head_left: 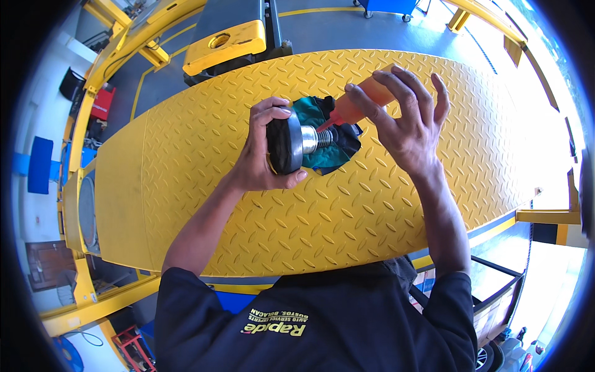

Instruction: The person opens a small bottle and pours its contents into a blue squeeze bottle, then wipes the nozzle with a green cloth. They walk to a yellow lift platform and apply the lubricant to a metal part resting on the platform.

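Observation:
My left hand (pixel 263 146) is closed around the rim of a thick round black pad (pixel 286 146), held on its side. From the pad's face a silver metal stem (pixel 310 140) with a threaded end points right. My right hand (pixel 406 118) pinches an orange-red squeeze bottle (pixel 367 99) between thumb and fingers. The bottle is tilted, its narrow red nozzle (pixel 328 121) angled down to the stem by the threads; whether the tip touches the metal I cannot tell. Beneath lies a crumpled dark green and black cloth (pixel 334 158), partly hidden by the pad and stem.
Under the cloth stretches a yellow diamond-plate surface (pixel 372 204). Past its far edge stands a yellow block with a round hole (pixel 226 46). Yellow posts and beams (pixel 93 118) rise at the left. A blue wheeled cart (pixel 387 6) is at the far right.

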### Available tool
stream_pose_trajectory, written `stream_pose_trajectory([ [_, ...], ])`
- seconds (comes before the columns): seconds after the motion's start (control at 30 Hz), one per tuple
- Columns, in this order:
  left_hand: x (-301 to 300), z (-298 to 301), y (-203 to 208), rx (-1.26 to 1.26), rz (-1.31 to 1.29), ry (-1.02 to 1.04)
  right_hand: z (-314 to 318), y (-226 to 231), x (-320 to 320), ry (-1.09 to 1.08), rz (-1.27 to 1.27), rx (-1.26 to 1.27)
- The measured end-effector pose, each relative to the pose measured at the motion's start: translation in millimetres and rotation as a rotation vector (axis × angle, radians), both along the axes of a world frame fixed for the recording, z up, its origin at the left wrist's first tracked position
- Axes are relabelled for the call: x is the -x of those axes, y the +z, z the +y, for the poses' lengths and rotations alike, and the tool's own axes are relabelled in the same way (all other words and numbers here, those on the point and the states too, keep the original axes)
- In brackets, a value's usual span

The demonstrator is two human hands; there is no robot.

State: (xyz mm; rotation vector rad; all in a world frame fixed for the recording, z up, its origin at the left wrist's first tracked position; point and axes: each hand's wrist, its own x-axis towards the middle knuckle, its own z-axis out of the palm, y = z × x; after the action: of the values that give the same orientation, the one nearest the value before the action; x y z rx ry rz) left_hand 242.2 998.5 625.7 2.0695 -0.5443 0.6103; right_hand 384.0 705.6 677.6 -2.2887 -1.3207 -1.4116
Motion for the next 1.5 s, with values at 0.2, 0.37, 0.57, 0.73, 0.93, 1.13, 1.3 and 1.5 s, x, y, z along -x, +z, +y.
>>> stream_pose_trajectory([
  [0.2,-1.5,0.8,-1.0,0.008,-0.027,0.001,-0.4,-0.5,-2.7,-0.001,0.035,-0.024],
  [0.37,-1.7,0.2,-0.8,0.013,-0.03,0.005,2.3,-3.2,-1.3,0.014,0.028,-0.01],
  [0.57,-2.1,0.0,-1.7,0.015,-0.03,0.004,2.8,-3.2,-2.7,0.03,0.023,-0.024],
  [0.73,-2.8,4.3,-6.2,-0.013,-0.017,0.002,2.2,-2.7,-3.4,0.042,0.025,-0.041],
  [0.93,-2.1,3.8,-5.0,-0.015,-0.009,0.003,1.5,-2.6,-2.2,0.037,0.043,-0.023],
  [1.13,-2.1,1.0,-3.7,0.024,-0.022,0.006,1.1,-3.6,-1.4,0.037,0.046,-0.007],
  [1.3,-2.8,1.6,-2.8,-0.001,-0.033,0.013,2.7,-5.5,-1.1,0.039,0.038,-0.02],
  [1.5,-2.2,1.4,-2.5,0.006,-0.027,0.01,2.7,-4.9,-1.4,0.034,0.013,0.0],
])
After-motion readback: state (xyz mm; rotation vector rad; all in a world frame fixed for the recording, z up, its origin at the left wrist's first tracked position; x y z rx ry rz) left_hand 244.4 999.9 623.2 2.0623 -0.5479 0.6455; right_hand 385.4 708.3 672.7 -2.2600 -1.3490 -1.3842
